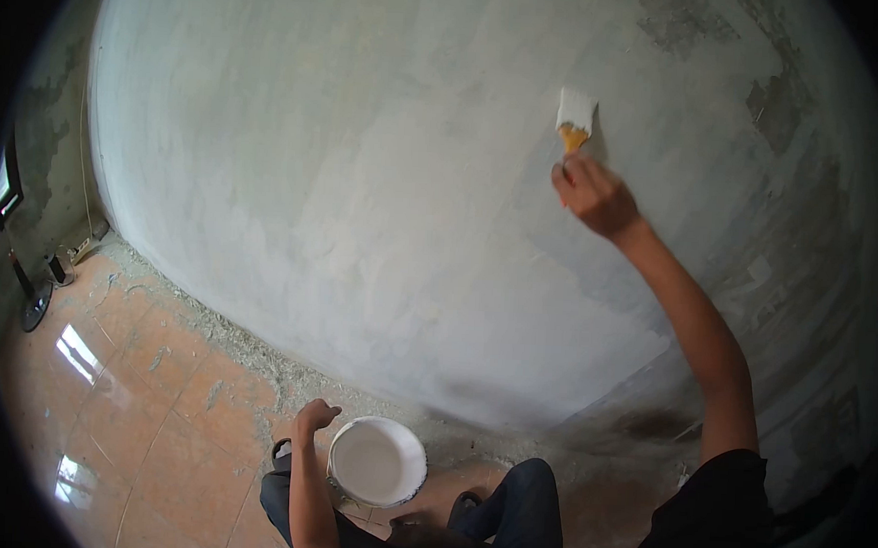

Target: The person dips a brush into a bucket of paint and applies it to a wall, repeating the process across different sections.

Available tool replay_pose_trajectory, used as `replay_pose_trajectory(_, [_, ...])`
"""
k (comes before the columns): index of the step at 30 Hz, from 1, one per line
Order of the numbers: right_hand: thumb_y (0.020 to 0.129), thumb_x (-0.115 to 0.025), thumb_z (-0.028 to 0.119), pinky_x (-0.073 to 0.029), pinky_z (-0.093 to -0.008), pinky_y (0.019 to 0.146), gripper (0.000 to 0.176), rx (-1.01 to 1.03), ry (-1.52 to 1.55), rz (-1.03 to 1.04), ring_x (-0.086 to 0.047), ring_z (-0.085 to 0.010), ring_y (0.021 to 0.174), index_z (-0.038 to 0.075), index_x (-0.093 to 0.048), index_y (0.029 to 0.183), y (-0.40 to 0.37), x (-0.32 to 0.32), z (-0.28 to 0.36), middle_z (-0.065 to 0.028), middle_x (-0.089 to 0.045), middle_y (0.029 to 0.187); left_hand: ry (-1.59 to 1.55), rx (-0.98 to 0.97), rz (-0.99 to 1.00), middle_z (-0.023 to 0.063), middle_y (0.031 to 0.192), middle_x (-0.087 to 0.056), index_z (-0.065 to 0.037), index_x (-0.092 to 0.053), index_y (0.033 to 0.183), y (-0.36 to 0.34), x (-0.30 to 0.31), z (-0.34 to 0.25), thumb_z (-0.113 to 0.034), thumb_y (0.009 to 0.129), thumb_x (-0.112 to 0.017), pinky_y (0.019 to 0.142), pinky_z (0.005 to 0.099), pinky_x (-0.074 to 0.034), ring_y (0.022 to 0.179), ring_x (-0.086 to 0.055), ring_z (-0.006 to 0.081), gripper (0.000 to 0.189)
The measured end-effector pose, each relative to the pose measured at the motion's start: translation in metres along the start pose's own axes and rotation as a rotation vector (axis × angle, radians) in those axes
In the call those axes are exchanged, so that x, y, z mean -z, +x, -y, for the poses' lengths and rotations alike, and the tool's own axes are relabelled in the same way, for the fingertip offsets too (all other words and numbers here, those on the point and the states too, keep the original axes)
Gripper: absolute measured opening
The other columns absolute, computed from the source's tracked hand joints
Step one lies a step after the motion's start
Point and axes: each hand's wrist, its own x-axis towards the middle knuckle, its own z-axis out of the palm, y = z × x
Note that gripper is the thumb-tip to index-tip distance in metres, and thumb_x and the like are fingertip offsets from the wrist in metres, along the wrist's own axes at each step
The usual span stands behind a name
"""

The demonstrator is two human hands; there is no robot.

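- Right hand point(596, 196): fingers closed around the yellow-handled flat paintbrush point(574, 116) with white-coated bristles, held up at the right of the patchy grey-white plaster wall point(316, 171).
- Left hand point(317, 416): fingers partly curled, exact opening unclear; near, just left of the round white bucket point(416, 459) of pale liquid on the floor.
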Motion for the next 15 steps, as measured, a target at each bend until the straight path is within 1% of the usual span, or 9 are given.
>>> replay_pose_trajectory(3, [0.07,-0.056,0.002,-0.05,-0.0234,0.061,0.002,0.05,0.132,0.012,-0.057,-0.0193,0.075,0.001,-0.055,0.07,-0.015,0.003,0.052,-0.0098,-0.056,0.073,-0.002,-0.001,0.017,0.0275,0.094,-0.057,0.006,-0.061,0.09,0.0,0.0,0.002,-0.042,0.073,-0.055,0.08,0.0399,-0.043,0.092,-0.056,0.0362,0.051])
replay_pose_trajectory(7, [0.068,-0.058,0.0,-0.05,-0.0226,0.06,0.005,0.107,0.26,0.061,-0.056,-0.0202,0.072,-0.001,-0.054,0.071,-0.035,0.008,0.108,-0.0115,-0.056,0.072,-0.015,-0.007,0.007,0.0276,0.094,-0.057,0.006,-0.061,0.09,0.001,-0.002,0.004,-0.042,0.073,-0.055,0.08,0.0394,-0.043,0.092,-0.056,0.0362,0.051])
replay_pose_trajectory(8, [0.068,-0.057,0.0,-0.05,-0.022,0.06,0.005,0.123,0.263,0.065,-0.055,-0.0193,0.07,0.0,-0.054,0.071,-0.038,0.01,0.118,-0.0106,-0.055,0.071,-0.018,-0.007,0.005,0.0276,0.094,-0.057,0.006,-0.061,0.09,0.007,-0.006,0.008,-0.042,0.073,-0.055,0.08,0.0394,-0.043,0.092,-0.056,0.0362,0.051])
replay_pose_trajectory(9, [0.068,-0.057,0.0,-0.05,-0.022,0.06,0.005,0.125,0.263,0.062,-0.055,-0.0193,0.07,0.0,-0.054,0.071,-0.039,0.016,0.124,-0.0106,-0.055,0.071,-0.014,-0.074,-0.054,0.0216,0.075,-0.056,0.006,-0.06,0.078,0.013,-0.011,0.014,-0.042,0.074,-0.055,0.066,0.0377,-0.043,0.072,-0.056,0.0307,0.049])
replay_pose_trajectory(10, [0.068,-0.057,0.001,-0.05,-0.0216,0.059,0.005,0.061,0.325,0.069,-0.055,-0.0184,0.069,0.0,-0.054,0.07,-0.039,0.021,0.13,-0.0094,-0.053,0.071,-0.009,-0.14,-0.113,0.0156,0.056,-0.056,0.007,-0.059,0.065,0.019,-0.015,0.02,-0.043,0.074,-0.055,0.052,0.0361,-0.044,0.051,-0.056,0.0252,0.05])
replay_pose_trajectory(11, [0.068,-0.057,0.003,-0.05,-0.0212,0.057,0.004,-0.003,0.388,0.076,-0.055,-0.0174,0.068,0.001,-0.054,0.07,-0.039,0.026,0.134,-0.0082,-0.052,0.07,-0.012,-0.137,-0.114,0.0156,0.056,-0.056,0.007,-0.059,0.065,0.019,-0.014,0.021,-0.043,0.074,-0.055,0.052,0.0361,-0.044,0.051,-0.056,0.0252,0.05])
replay_pose_trajectory(12, [0.068,-0.057,0.005,-0.049,-0.0209,0.054,0.005,-0.043,0.41,0.108,-0.053,-0.0145,0.066,0.002,-0.053,0.07,-0.037,0.033,0.136,-0.0053,-0.05,0.068,0.0,-0.133,-0.114,0.0157,0.055,-0.056,0.007,-0.059,0.065,0.019,-0.014,0.02,-0.043,0.074,-0.055,0.052,0.0363,-0.044,0.051,-0.055,0.0252,0.05])
replay_pose_trajectory(13, [0.068,-0.057,0.005,-0.049,-0.0209,0.054,0.005,-0.04,0.412,0.11,-0.053,-0.0145,0.066,0.002,-0.053,0.07,-0.036,0.035,0.136,-0.0053,-0.05,0.068,0.012,-0.13,-0.112,0.0157,0.055,-0.055,0.007,-0.059,0.064,0.019,-0.015,0.018,-0.043,0.074,-0.055,0.052,0.0366,-0.043,0.051,-0.055,0.0252,0.051])
replay_pose_trajectory(15, [0.07,-0.058,0.007,-0.049,-0.0228,0.051,0.007,-0.153,0.618,0.119,-0.054,-0.0146,0.066,0.002,-0.054,0.072,-0.036,0.04,0.137,-0.0048,-0.05,0.068,0.017,-0.126,-0.105,0.0158,0.054,-0.055,0.006,-0.058,0.064,0.018,-0.013,0.016,-0.043,0.074,-0.055,0.052,0.0368,-0.043,0.051,-0.055,0.0252,0.05])
